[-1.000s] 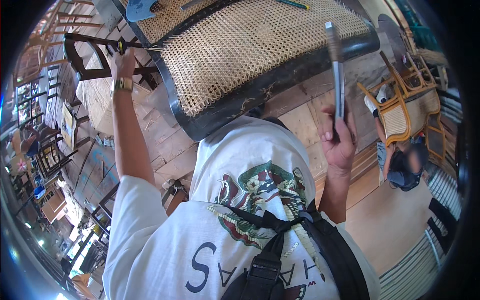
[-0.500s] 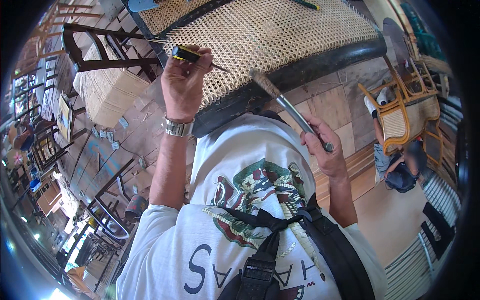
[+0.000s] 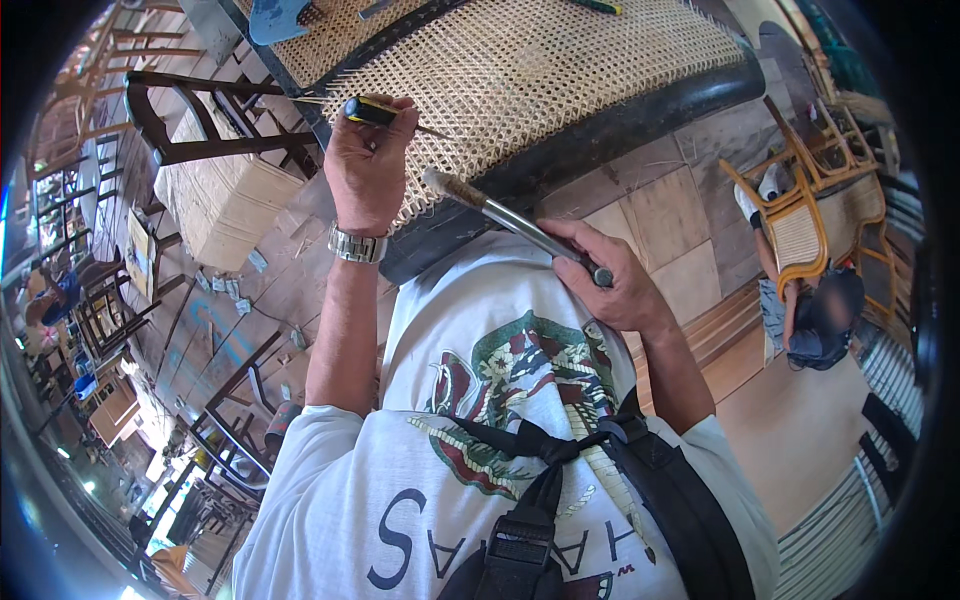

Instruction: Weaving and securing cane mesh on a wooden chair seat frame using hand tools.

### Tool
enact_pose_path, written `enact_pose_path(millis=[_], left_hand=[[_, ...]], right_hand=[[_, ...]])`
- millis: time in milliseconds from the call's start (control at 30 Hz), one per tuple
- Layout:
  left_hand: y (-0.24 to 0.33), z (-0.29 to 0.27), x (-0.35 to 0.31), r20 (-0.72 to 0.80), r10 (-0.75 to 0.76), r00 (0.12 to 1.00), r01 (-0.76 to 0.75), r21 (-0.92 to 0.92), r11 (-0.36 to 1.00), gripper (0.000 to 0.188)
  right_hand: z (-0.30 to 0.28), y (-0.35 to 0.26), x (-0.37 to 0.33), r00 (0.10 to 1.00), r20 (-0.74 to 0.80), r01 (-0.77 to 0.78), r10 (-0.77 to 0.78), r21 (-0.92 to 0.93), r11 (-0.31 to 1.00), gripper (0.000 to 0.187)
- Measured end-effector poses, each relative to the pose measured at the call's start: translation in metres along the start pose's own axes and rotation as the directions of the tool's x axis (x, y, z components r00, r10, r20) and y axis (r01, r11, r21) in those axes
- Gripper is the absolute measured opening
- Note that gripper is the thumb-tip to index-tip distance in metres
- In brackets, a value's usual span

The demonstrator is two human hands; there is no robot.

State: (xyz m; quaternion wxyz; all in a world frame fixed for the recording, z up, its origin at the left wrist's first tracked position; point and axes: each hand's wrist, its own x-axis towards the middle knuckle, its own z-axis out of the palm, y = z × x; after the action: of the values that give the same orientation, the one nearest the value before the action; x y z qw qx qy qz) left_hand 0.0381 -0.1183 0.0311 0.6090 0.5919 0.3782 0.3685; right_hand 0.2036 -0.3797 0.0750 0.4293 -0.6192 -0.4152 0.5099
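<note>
A panel of woven cane (image 3: 540,70) stretches over a dark curved frame (image 3: 640,128) in front of me. My left hand (image 3: 365,175) is closed around a screwdriver (image 3: 372,110) with a black and yellow handle. Its thin shaft points right, over the panel's near left part; I cannot tell whether the tip touches the cane. In my right hand (image 3: 612,280), also closed, is a rod-shaped tool (image 3: 530,235) with a grey metal shaft. Its worn brown end reaches left, below the screwdriver's tip, by the near edge of the frame.
At the far edge lie a blue object (image 3: 278,20) and a tool with a green and yellow handle (image 3: 600,6). Left stand a dark chair frame (image 3: 215,125) and a pale wrapped block (image 3: 225,195). A person (image 3: 820,315) is beside rattan chairs (image 3: 810,235) on the right.
My right hand has moved left and slightly up, swinging the rod's brown end left, closer to my left hand. The left hand and screwdriver have barely moved.
</note>
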Motion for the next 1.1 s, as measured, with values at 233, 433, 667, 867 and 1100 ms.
enact_pose_path(millis=[233, 433, 667, 867, 1100], left_hand=[[-0.005, -0.013, 0.021, -0.039, 0.069, 0.997, -0.066, 0.087, 0.994, 0.018], [-0.031, -0.045, 0.053, -0.211, 0.114, 0.971, -0.097, 0.093, 0.991, 0.023], [-0.049, -0.051, 0.113, -0.273, 0.068, 0.960, -0.052, 0.066, 0.996, 0.027], [-0.076, -0.046, 0.152, -0.252, 0.066, 0.965, -0.022, 0.174, 0.985, 0.026], [-0.066, -0.043, 0.162, -0.187, 0.123, 0.975, -0.050, 0.353, 0.934, 0.026]], right_hand=[[0.004, -0.002, 0.020, 1.000, -0.022, 0.018, -0.018, 0.009, 1.000, 0.043], [0.023, -0.001, 0.042, 0.996, -0.093, 0.019, -0.007, 0.126, 0.992, 0.043], [0.031, -0.001, 0.105, 0.971, -0.239, -0.032, 0.029, -0.005, 0.999, 0.038], [0.055, -0.002, 0.158, 0.978, -0.207, -0.018, 0.001, -0.081, 0.997, 0.038], [0.065, -0.001, 0.187, 0.987, -0.162, -0.027, -0.007, -0.202, 0.979, 0.036]])
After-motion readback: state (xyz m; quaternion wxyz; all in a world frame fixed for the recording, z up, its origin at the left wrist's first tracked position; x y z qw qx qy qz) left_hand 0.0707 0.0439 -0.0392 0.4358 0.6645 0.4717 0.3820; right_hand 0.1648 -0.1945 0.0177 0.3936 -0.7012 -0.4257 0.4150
